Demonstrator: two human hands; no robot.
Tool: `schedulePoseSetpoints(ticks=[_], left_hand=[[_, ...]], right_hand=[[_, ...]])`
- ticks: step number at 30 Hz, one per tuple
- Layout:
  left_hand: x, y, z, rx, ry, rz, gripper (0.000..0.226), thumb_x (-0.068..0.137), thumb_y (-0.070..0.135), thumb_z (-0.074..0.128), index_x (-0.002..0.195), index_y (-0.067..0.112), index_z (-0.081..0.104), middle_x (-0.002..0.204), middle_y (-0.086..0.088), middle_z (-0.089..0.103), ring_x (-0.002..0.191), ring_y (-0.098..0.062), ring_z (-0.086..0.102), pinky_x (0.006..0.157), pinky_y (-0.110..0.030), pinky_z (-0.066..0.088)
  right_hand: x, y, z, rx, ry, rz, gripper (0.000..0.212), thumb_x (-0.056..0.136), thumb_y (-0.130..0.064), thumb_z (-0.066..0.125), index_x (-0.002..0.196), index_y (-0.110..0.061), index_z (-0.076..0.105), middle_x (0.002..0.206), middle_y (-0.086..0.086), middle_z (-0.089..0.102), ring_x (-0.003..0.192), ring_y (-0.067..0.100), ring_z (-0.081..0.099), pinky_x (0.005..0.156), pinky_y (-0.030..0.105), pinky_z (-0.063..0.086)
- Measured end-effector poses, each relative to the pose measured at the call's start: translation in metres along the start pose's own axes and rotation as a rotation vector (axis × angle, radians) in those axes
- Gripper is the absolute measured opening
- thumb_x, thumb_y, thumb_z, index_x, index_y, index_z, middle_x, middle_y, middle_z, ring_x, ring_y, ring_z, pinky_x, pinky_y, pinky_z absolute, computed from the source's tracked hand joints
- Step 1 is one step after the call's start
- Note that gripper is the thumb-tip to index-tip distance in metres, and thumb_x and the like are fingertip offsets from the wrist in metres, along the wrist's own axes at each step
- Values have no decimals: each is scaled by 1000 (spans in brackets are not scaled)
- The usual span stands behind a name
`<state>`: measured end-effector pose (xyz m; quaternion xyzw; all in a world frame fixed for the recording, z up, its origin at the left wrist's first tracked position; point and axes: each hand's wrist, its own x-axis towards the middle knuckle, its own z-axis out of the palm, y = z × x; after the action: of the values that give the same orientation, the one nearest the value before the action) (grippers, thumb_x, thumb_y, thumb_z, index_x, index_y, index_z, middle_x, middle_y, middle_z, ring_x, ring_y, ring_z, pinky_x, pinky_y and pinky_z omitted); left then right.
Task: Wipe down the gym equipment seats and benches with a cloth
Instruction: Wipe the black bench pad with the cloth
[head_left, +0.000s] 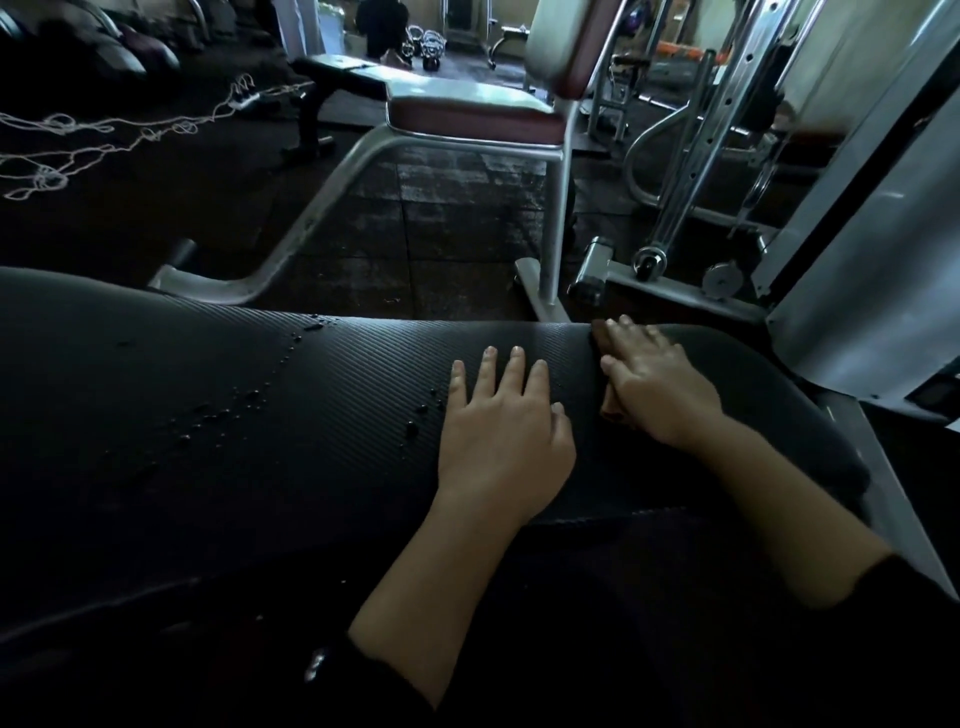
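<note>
A long black ribbed bench pad (208, 395) runs across the lower half of the head view. Water droplets (244, 400) lie in a line over its middle. My left hand (501, 431) rests flat on the pad, fingers spread, holding nothing. Just to its right, my right hand (657, 384) presses a brown cloth (612, 402) onto the pad near its far right end. Most of the cloth is hidden under the hand; only its left edge and a far corner show.
A maroon and white seat with a backrest (467, 111) stands on a silver frame just beyond the bench. A cable machine with pulleys (675, 249) and a grey upright (857, 249) crowd the right. A black flat bench (337, 78) and tangled cords (78, 140) sit far left.
</note>
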<state>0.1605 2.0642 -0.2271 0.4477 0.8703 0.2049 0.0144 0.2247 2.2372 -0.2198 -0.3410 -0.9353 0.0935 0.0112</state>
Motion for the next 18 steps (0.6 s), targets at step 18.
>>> schedulePoseSetpoints(ticks=[18], left_hand=[[-58, -117, -63, 209, -78, -209, 60, 92, 61, 7, 150, 45, 3, 158, 21, -5, 145, -3, -11, 117, -50, -11]], right_hand=[[-53, -68, 19, 69, 37, -185, 55, 99, -43, 21, 150, -34, 2, 158, -15, -3, 145, 6, -9, 118, 29, -6]])
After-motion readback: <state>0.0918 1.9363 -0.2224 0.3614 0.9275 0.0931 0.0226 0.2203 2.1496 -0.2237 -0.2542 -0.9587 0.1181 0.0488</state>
